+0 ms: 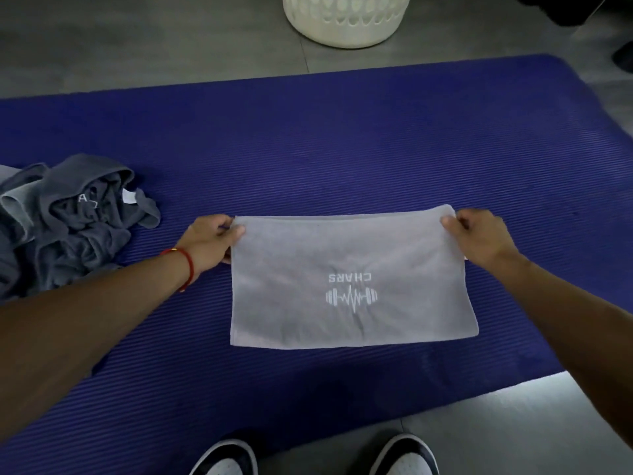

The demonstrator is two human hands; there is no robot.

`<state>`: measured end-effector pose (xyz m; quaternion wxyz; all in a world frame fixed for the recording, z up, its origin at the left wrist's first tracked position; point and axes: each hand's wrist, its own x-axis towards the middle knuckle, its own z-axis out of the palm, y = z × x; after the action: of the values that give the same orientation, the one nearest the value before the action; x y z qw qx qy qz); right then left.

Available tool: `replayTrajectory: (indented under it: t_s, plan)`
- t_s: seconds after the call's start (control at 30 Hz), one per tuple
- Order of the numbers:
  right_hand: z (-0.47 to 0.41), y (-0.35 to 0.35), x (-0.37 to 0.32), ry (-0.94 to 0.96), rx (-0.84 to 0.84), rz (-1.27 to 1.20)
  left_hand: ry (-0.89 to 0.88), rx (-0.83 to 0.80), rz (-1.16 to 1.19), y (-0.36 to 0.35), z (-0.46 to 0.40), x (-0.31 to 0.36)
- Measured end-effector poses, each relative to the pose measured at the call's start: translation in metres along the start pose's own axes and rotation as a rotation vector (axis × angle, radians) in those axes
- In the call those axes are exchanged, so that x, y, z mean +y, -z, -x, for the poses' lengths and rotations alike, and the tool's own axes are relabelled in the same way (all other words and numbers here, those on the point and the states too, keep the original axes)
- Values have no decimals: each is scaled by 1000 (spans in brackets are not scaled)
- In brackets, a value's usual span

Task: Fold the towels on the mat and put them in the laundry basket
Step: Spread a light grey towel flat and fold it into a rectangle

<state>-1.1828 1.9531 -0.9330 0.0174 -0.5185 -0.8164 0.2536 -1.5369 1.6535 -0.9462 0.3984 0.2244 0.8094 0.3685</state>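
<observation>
Counting it off: one blue mat [342, 149] across the floor, and one light grey towel [349, 279] spread flat on it, with one printed logo [351, 293] on top. Over on the left, one heap of dark grey towels [68, 221], too crumpled to say how many are in there. One white laundry basket [346, 18] at the far edge. Two hands, left [212, 241] and right [479, 234], one red wristband [186, 269], two shoes [226, 457] down below
</observation>
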Motion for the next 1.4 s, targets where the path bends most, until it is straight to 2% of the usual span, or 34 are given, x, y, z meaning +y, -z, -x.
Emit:
replayTrajectory:
  t_s: [0.13, 0.3, 0.43, 0.5, 0.57, 0.63, 0.7, 0.8, 0.87, 1.0, 1.13, 1.2, 1.27, 1.4]
  plan:
    - [-6, -23, 0, -121, -26, 52, 26, 40, -51, -6, -5, -6]
    - [-6, -29, 3, -210, 36, 63, 20, 133, -101, -12, -12, -9]
    - [3, -33, -1, -224, 125, -52, 43, 197, -240, -18, -20, -14]
    - [19, -37, -7, -162, 158, -65, 29, 238, -278, -23, -11, -11]
    - [44, -46, -10, 6, 187, 96, -148, 349, -389, -30, 8, -8]
    - [70, -58, -11, 174, 155, 343, -475, 367, -649, -43, 35, -9]
    - [87, -74, -9, 260, 13, 449, -634, 187, -897, -67, 62, -22]
    - [97, -94, 6, 341, -73, 532, -682, -43, -1124, -92, 82, -58]
    - [95, -94, 16, 266, -55, 486, -710, -81, -1184, -89, 84, -73]
    - [91, -81, 40, -69, 39, 269, -716, -120, -1234, -82, 78, -74]
    - [90, -72, 35, -136, 143, 225, -675, -109, -1176, -90, 81, -59]
    - [84, -68, 23, -202, 201, 180, -741, -101, -1204, -100, 75, -40]
    - [76, -62, 10, -299, 181, 118, -802, -133, -1206, -116, 64, -18]
    - [59, -48, 0, -478, 42, -14, -784, -270, -1247, -138, 36, -3]
